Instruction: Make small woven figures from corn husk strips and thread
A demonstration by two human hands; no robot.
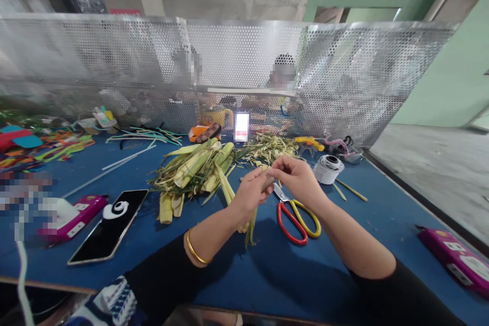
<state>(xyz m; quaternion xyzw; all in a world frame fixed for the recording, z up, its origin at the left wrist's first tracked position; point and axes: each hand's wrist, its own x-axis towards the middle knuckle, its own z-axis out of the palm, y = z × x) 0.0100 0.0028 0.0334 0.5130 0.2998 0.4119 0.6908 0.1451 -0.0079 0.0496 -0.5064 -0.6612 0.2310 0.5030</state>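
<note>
My left hand [250,193] is closed around a small bundle of pale green corn husk strips [226,186], whose ends stick out to the left and hang below the fist. Close against it, my right hand [300,178] pinches at the bundle's upper end with thumb and forefinger; what exactly lies between these fingertips is too small to make out. Scissors [281,193] with one red and one yellow handle lie on the table just under my hands. A heap of corn husks [194,168] is left of my left hand, and shredded trimmings [271,146] lie beyond both hands.
On the blue table [229,270] lie a black phone [128,216], purple packs [86,214] and a white roll [327,170]. Colourful strips [72,145] are at far left. A perforated metal partition [244,46] borders the back; people sit behind it.
</note>
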